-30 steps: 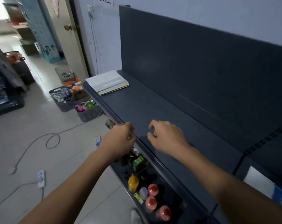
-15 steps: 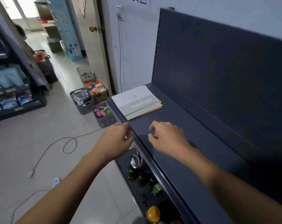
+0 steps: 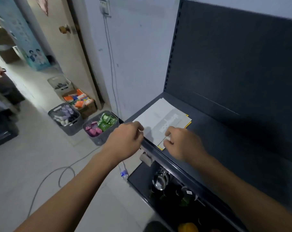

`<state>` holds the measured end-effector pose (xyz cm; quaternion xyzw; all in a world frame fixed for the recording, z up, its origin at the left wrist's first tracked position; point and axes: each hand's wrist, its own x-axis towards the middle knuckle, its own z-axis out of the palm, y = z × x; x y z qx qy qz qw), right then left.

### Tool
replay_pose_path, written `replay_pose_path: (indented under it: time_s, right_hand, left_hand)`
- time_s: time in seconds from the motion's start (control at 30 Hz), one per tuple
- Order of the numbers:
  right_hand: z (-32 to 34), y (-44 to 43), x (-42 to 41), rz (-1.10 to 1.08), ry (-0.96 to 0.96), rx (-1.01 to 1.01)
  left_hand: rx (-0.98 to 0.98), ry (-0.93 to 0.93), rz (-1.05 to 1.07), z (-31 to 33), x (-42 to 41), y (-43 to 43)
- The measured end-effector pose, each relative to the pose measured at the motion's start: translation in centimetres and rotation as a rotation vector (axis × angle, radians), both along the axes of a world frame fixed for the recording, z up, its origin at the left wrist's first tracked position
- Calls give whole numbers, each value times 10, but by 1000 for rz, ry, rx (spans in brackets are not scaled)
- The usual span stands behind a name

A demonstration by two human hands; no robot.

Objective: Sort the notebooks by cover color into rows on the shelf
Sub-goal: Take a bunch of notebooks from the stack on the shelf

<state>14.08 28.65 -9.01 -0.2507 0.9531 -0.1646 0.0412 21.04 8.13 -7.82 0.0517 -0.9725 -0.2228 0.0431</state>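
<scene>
A small stack of notebooks lies flat at the left end of the dark shelf. Its top cover is white and grey, and yellow covers peek out underneath at the right and near corners. My left hand hangs over the shelf's front lip with curled fingertips touching the stack's near left edge; whether it grips is not visible. My right hand rests on the shelf with thumb and fingers closed on the stack's near right corner.
The shelf's dark back panel rises behind the stack. A lower shelf holds metal ladles and bottles. On the floor to the left stand two grey baskets, a cardboard box and a loose cable.
I have moved left along the shelf. Both hands, which hovered over bare shelf before, now reach the notebook stack and touch its near edge and corner.
</scene>
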Motion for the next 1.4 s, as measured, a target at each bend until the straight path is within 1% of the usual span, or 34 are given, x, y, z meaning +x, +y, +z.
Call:
replay_pose_path:
  time_s: [0.13,0.23,0.43,0.53,0.6,0.7,0.8,0.9,1.0,1.07,1.17,1.23,1.3,1.4]
  right_hand:
    - [0,-11,-14,-115,12,35]
    - [1,-15,-32,-183,32,79]
    - [-4,-8,-58,-323,-41,154]
    - [-5,-1,-63,-392,-67,165]
    - [-6,1,-67,-438,-117,148]
    - [-8,-4,-70,-526,-246,93]
    - [-16,-15,-68,-619,-380,-10]
    - [-27,-32,-59,-729,-453,-103]
    - [-34,-49,-55,-894,-487,-115]
    - [-36,-57,-55,-1008,-470,-147]
    - [-38,-65,-52,-1080,-368,-196]
    - [-37,-67,-52,-1101,-322,-223]
    - [-35,-71,-52,-1103,-328,-231]
    - [-36,-76,-52,-1055,-318,-220]
  left_hand:
    - [-34,-14,-114,2,-40,-10]
    - [-44,-8,-161,0,-70,-12]
    - [-72,-35,-239,-8,-121,-20]
    - [-87,-45,-240,-15,-143,-23]
    - [-120,-101,-240,-19,-153,-25]
    - [-161,-185,-262,-26,-167,-28]
    - [-179,-192,-278,-32,-180,-29]
    - [-213,-234,-289,-37,-189,-32]
    - [-175,-283,-318,-45,-192,-36]
    - [-149,-278,-352,-49,-196,-40]
    - [-129,-256,-391,-54,-201,-45]
    - [-112,-262,-386,-55,-205,-46]
    - [-99,-276,-380,-56,-208,-48]
    - [-79,-293,-375,-55,-214,-51]
